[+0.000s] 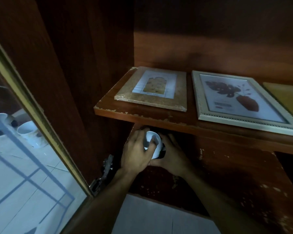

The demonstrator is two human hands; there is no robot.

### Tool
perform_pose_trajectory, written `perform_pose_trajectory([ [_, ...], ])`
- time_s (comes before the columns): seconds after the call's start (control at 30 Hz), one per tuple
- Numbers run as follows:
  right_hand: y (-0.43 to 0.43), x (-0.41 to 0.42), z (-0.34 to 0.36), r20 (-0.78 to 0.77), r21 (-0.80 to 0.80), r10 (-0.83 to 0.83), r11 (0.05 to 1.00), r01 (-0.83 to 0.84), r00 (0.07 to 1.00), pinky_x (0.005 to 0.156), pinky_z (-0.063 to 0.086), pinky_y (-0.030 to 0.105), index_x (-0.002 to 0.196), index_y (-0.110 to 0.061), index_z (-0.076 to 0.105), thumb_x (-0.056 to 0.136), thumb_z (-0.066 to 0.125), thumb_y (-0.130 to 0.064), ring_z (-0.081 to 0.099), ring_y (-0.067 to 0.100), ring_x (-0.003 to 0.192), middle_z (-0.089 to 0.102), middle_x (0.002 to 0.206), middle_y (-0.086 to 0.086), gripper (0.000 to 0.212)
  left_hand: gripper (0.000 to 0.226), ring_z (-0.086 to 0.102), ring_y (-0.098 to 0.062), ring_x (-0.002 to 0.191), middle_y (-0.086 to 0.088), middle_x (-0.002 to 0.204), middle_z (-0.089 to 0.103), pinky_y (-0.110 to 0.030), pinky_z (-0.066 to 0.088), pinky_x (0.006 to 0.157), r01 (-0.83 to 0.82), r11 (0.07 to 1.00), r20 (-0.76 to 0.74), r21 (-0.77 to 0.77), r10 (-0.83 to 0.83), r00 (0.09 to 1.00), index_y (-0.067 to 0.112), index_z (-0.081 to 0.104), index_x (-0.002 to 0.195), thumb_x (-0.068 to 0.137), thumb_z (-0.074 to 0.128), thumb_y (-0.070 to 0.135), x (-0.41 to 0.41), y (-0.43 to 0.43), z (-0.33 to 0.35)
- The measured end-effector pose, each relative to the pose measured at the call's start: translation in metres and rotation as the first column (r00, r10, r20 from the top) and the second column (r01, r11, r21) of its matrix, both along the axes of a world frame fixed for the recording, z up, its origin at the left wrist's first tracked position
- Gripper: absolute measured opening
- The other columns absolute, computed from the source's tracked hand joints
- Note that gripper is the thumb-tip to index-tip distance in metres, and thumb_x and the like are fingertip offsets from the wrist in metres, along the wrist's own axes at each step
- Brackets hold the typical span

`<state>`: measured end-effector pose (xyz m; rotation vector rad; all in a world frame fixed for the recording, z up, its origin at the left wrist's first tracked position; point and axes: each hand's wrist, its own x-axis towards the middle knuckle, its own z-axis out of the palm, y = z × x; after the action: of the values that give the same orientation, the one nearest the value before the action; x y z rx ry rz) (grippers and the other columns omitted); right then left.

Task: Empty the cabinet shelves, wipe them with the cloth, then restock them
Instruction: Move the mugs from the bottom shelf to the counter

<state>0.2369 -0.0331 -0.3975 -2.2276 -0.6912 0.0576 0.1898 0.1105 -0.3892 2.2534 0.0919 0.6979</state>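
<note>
Cup: a white cup [149,136] is held in both hands just under the front edge of the upper shelf [159,118], over the left end of the lower shelf [227,174]; whether it rests on that shelf cannot be told.
Left hand [137,149]: curled over the cup's rim, a fingertip hooked inside.
Right hand [173,154]: wrapped round the cup's wall from the right.
Upper shelf: a cork frame [152,98] and a white frame [200,98] are laid flat side by side, apart.
Glass door [24,174]: seen at left; white mugs [28,130] are visible through it.
</note>
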Motion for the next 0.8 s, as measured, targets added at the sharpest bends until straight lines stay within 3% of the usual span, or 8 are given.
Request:
perform_pose_trajectory([
  [0.23,-0.013,-0.029,0.013,0.032,0.051,-0.046,0.998,0.044,0.998,0.094,0.051,0.040,0.141,-0.037,0.038,0.046,0.078,-0.066,0.049,0.010,0.118,0.039,0.129,-0.014,0.108,0.045,0.061,-0.013,0.097,0.000,0.109,0.067,-0.020,0.043,0.077,0.019,1.000,0.034,-0.005,-0.019,0.999,0.011,0.063,0.116,0.083,0.054,0.041,-0.022,-0.009,0.021],
  [0.53,-0.022,-0.085,0.028,0.011,0.137,-0.090,0.987,0.088,0.996,0.092,0.051,0.031,0.138,-0.034,0.043,0.055,0.090,-0.042,0.050,0.004,0.110,0.039,0.120,-0.018,0.096,0.056,0.063,-0.010,0.100,0.005,0.113,0.067,-0.033,0.055,0.081,0.070,0.997,0.054,-0.043,-0.068,0.996,0.020,0.059,0.125,0.080,0.049,0.052,-0.063,-0.014,0.031],
  [0.8,-0.021,-0.128,0.037,-0.013,0.197,-0.105,0.975,0.106,0.994,0.079,0.043,0.006,0.131,-0.045,0.043,0.055,0.091,-0.039,0.046,-0.014,0.105,0.037,0.115,-0.029,0.090,0.056,0.062,-0.006,0.098,0.009,0.111,0.067,-0.030,0.055,0.078,0.110,0.989,0.047,-0.095,-0.106,0.993,0.026,0.057,0.127,0.079,0.050,0.054,-0.098,-0.011,0.036],
])
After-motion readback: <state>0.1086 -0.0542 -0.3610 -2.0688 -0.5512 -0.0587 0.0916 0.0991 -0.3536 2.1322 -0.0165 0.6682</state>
